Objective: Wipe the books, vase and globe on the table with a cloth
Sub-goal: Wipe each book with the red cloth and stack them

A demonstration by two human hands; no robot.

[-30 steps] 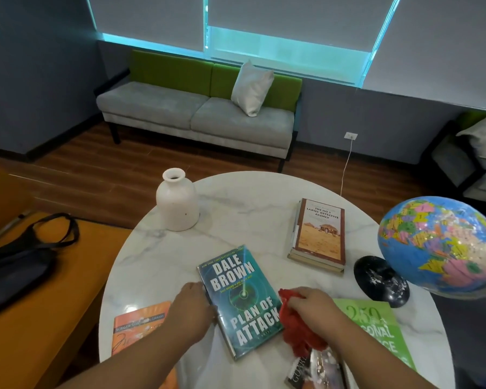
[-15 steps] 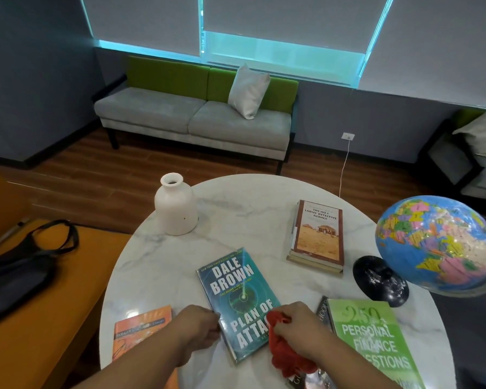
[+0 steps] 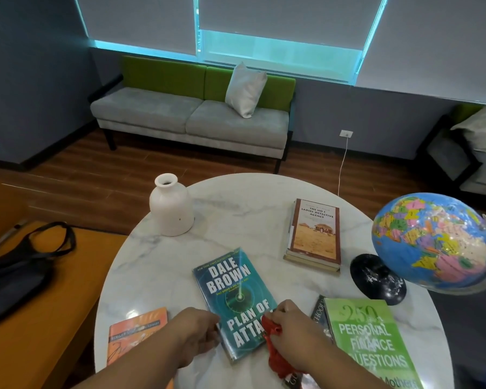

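Observation:
A teal book titled Plan of Attack point(image 3: 233, 296) lies flat on the round marble table point(image 3: 236, 226). My left hand point(image 3: 197, 335) grips its near left edge. My right hand point(image 3: 295, 332) holds a bunched red cloth point(image 3: 272, 346) against the book's near right corner. A white vase point(image 3: 171, 209) stands at the table's far left. A stack of books topped by a tan cover point(image 3: 314, 237) lies at the far right. The globe point(image 3: 432, 242) on its black base point(image 3: 376, 279) stands at the right edge.
A green book point(image 3: 371, 343) lies on darker books at the near right, and an orange book point(image 3: 135, 332) at the near left. A black bag point(image 3: 17, 273) sits on an orange bench to the left. A grey and green sofa point(image 3: 191, 113) stands by the far wall.
My right hand has slid the red cloth left, from beside the teal book onto its near right corner. The view tilted up slightly, uncovering more of the green book.

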